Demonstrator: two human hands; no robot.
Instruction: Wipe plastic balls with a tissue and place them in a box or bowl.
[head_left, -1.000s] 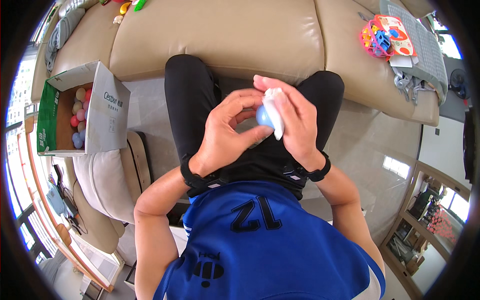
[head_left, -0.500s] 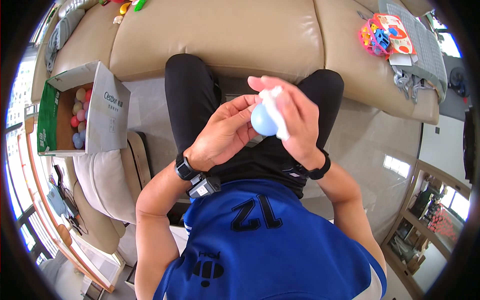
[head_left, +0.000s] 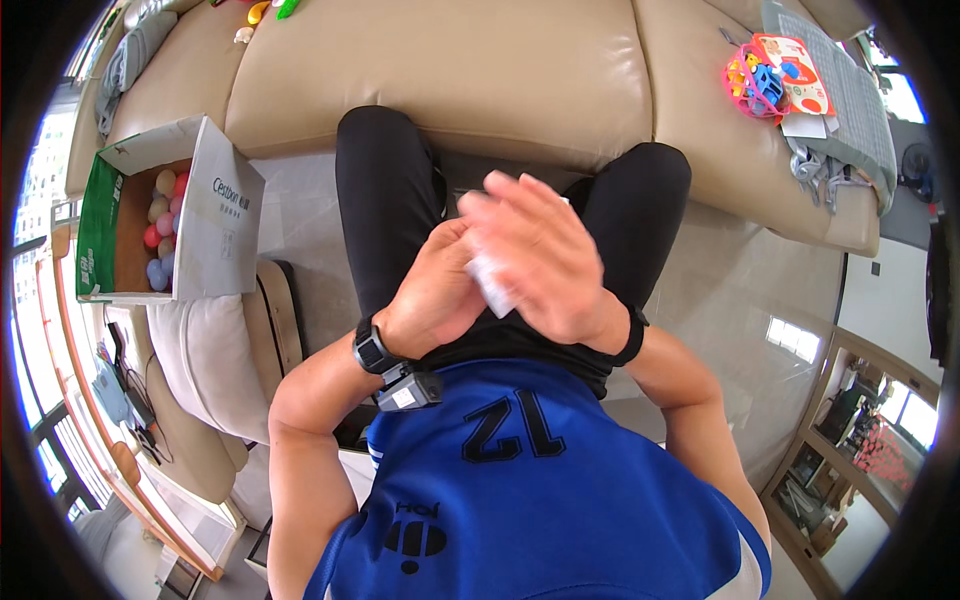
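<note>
I am sitting with both hands meeting over my lap, above my black trousers (head_left: 385, 190). My right hand (head_left: 545, 265) is lying flat across the top, fingers stretched out and blurred, and it is covering most of what sits between my palms. My left hand (head_left: 435, 300) is cupping underneath from the other side, fingers curled in towards the right palm.

Between them I am pressing a small white thing (head_left: 490, 280). Only a pale sliver of it is showing at the gap where the hands meet: it is looking white, soft-edged and a little crumpled, like cloth or paper, but I cannot tell its full shape because my right hand is hiding the rest. So both hands are closing together on it, the right from above and the left from below.

I am wearing a black watch (head_left: 370, 350) on my left wrist and a dark band (head_left: 632, 335) on my right, and my blue shirt (head_left: 540, 480) is filling the lower part of the view.

Ahead of my knees a beige sofa (head_left: 450, 70) is stretching across. Off to my left an open cardboard box (head_left: 215, 215) is standing on a cushion, holding coloured balls (head_left: 160, 230). Far to my right, on the sofa, a bright plastic toy set (head_left: 765, 80) is lying beside a grey cloth (head_left: 850, 100).
</note>
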